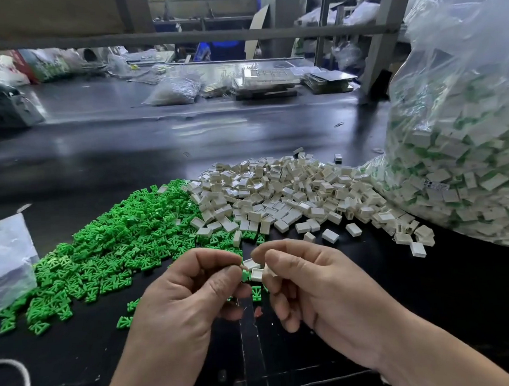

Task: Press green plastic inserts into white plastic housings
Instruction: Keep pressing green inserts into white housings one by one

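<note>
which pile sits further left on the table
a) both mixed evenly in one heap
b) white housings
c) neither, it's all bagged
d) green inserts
d: the green inserts spread out to the left of the white housings, which lie nearer the bag on the right.

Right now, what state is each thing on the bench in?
left hand, pinching a green insert
right hand, pinching a white housing, mostly hidden
green pile, loose heap on the table
white pile, loose heap, overlapping the green one's edge
clear bag, bulging with white-and-green parts
</note>
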A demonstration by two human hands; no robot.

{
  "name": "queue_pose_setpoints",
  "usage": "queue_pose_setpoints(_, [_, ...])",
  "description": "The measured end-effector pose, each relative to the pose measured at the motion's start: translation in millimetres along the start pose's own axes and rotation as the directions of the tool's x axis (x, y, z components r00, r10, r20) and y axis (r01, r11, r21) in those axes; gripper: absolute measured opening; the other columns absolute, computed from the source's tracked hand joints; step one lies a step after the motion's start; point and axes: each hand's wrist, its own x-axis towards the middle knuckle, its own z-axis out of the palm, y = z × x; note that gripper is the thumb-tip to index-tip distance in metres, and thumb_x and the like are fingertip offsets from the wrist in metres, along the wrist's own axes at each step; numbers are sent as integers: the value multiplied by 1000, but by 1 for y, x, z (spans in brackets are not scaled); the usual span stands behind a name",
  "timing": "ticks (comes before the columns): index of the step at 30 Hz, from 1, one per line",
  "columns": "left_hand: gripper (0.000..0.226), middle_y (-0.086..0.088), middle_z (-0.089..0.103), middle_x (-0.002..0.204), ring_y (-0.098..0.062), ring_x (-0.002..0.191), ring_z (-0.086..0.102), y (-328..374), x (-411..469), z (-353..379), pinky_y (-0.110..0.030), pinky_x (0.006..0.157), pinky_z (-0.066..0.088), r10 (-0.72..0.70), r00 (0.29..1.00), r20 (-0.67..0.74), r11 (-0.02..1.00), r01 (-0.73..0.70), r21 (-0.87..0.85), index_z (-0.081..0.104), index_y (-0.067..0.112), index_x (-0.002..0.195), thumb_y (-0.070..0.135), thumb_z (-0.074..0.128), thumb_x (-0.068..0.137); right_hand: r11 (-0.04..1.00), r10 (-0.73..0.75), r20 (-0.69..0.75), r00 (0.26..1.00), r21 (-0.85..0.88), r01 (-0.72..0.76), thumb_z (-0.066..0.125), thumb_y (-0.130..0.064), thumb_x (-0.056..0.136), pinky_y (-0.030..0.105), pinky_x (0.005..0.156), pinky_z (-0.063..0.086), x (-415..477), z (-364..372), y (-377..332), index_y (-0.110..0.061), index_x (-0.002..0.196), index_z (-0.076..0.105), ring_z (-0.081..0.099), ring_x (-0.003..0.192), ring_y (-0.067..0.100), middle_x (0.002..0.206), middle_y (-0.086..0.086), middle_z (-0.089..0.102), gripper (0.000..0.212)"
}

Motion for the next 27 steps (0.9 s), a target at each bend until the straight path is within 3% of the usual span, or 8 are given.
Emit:
queue_pose_setpoints(3, [27, -9, 68, 70, -18, 63, 65, 0, 0, -1, -24, 52, 51, -12, 1000, 8, 1000, 12, -13, 76, 19, 86, 36, 79, 65, 988, 8, 63, 998, 153, -18, 67, -10, 89, 29, 50, 51, 1, -1, -1, -7, 105, 74, 59, 61, 21, 82, 13, 61, 17])
queue_pose_setpoints(5, [29, -9, 66, 70, -18, 62, 63, 0, -1, -1, -25, 52, 50, -39, 999, 26, 998, 40, -46, 75, 18, 87, 34, 84, 64, 975, 8, 93, 996, 221, -29, 67, -3, 87, 31, 51, 54, 1, -1, -1, -3, 114, 67, 61, 63, 24, 86, 17, 61, 27])
queue_pose_setpoints(11, [34, -13, 66, 69, -18, 60, 63, 1, 0, 2, -23, 49, 49, -92, 995, 38, 975, 97, -200, 76, 12, 90, 29, 76, 61, 957, 13, 100, 995, 287, -41, 72, 0, 80, 34, 58, 60, 3, -2, 1, 7, 115, 60, 69, 68, 29, 93, 25, 66, 37])
queue_pose_setpoints(14, [31, -13, 66, 71, -20, 61, 63, 4, -1, 2, -24, 48, 49, -105, 993, 62, 971, 116, -211, 76, 10, 88, 25, 78, 61, 966, 33, 102, 994, 253, -58, 71, -11, 86, 29, 47, 56, 1, -3, -2, -1, 97, 61, 68, 58, 25, 83, 21, 67, 18])
queue_pose_setpoints(17, [28, -13, 67, 75, -21, 62, 63, 5, -3, 1, -25, 49, 49, -109, 990, 93, 973, 125, -196, 75, 10, 88, 13, 86, 62, 994, 61, 73, 995, 88, -68, 73, -32, 85, 18, 32, 39, -1, -4, -4, -15, 80, 62, 54, 38, 13, 64, 10, 61, 20])
queue_pose_setpoints(20, [21, -14, 66, 74, -22, 61, 62, 6, -5, 2, -26, 49, 49, -110, 989, 95, 973, 126, -194, 75, 12, 86, 22, 78, 68, 999, 46, 46, 998, 2, -46, 76, -32, 80, 16, 33, 29, -2, -3, -3, -22, 78, 68, 42, 36, 10, 60, 4, 54, 13])
queue_pose_setpoints(22, [25, -14, 66, 72, -22, 59, 62, 7, -6, 3, -25, 49, 49, -112, 990, 80, 975, 125, -182, 74, 13, 86, 29, 74, 67, 999, 29, 62, 998, 36, -31, 77, -21, 78, 19, 34, 35, -1, -2, -2, -18, 85, 71, 48, 40, 11, 64, 5, 56, 9])
queue_pose_setpoints(27, [26, -15, 68, 75, -22, 60, 62, 7, -6, 2, -25, 47, 48, -97, 995, 34, 982, 101, -158, 74, 14, 84, 33, 73, 67, 992, 35, 128, 991, 117, -50, 74, -1, 83, 27, 45, 53, -1, -1, -1, -2, 108, 70, 62, 55, 21, 77, 17, 64, 25])
